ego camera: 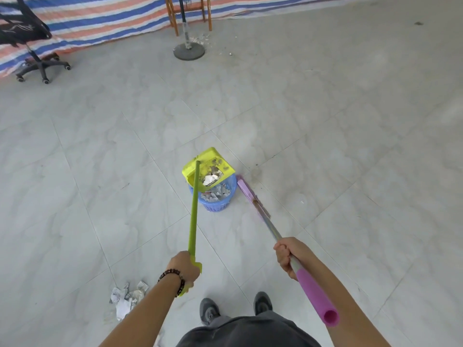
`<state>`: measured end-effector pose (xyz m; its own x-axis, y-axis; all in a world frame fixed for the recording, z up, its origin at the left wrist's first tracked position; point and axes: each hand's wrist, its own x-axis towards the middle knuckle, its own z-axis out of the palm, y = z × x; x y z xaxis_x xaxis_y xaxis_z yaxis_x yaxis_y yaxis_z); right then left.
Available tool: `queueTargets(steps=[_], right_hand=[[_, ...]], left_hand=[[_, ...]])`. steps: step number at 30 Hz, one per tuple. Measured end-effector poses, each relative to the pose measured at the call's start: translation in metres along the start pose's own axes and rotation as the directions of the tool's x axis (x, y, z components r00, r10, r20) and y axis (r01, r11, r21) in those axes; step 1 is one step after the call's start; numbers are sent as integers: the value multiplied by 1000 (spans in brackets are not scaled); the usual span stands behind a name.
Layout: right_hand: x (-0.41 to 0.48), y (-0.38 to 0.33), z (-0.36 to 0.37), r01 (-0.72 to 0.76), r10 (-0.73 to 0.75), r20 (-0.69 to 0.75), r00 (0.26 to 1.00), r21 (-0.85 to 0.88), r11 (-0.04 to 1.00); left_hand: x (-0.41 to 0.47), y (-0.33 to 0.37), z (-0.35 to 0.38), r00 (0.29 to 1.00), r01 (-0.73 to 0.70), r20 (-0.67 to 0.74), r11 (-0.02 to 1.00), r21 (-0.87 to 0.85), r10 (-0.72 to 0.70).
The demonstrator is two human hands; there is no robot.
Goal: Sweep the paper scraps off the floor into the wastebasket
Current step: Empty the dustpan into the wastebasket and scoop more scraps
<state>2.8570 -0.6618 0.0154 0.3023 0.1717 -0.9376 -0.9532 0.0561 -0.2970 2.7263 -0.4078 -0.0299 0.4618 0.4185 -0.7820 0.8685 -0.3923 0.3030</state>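
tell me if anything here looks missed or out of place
A clump of crumpled paper scraps lies on the floor by the left hand, apart from the blue wastebasket where the dustpan is tipping. More debris sits around the fan base.

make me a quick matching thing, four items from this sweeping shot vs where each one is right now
Items:
1. dustpan
2. broom head
3. crumpled paper pile
4. office chair

Places:
A. floor by the left forearm
B. tipped over the wastebasket
C. far left, by the striped tarp
D. floor just right of the wastebasket

Pairs: 1-B, 2-D, 3-A, 4-C
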Motion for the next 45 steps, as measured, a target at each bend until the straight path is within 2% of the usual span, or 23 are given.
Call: queueTargets(steps=[3, 6, 9, 15, 19, 22, 27, 30, 36, 42, 45], right_hand=[[-9, 4, -7, 30, -42, -66, 997, -176, 984], [-22, 9, -20, 52, -106, -123, 987, -375, 925], [-35, 9, -32, 118, -185, -97, 978, -474, 872], [-36, 10, -19, 194, -232, -64, 971, -362, 912], [-15, 14, 1, 239, -267, -62, 962, -281, 929], [3, 13, 8, 249, -282, -75, 956, -297, 922], [35, -24, 0, 278, -355, -74, 932, -483, 831], [64, -59, -9, 295, -395, -57, 917, -570, 767], [129, -125, -19, 288, -393, -11, 919, -662, 692], [230, -181, -18, 209, -321, -49, 946, -666, 716], [260, -173, -38, 70, -240, -89, 967, -811, 581]], left_hand=[[1, 7, -1, 1000, 12, 22, 998, -57, -10], [5, 13, 3, 999, 11, 34, 993, -116, -7], [7, 19, 5, 999, 18, 30, 986, -163, -14], [2, 28, 14, 999, -14, 40, 950, -311, 28], [-6, 34, 22, 996, -73, 7, 853, -518, 90], [-15, 34, 27, 994, -112, -59, 777, -619, 97], [-23, 28, 30, 991, -102, -132, 656, -748, 3], [-21, 20, 42, 986, -48, -134, 606, -794, -98], [-31, 14, 95, 931, 169, -6, 446, -879, -366], [-49, 37, 164, 880, 308, 133, 336, -890, -455], [-57, 47, 188, 856, 376, 193, 321, -869, -480]])
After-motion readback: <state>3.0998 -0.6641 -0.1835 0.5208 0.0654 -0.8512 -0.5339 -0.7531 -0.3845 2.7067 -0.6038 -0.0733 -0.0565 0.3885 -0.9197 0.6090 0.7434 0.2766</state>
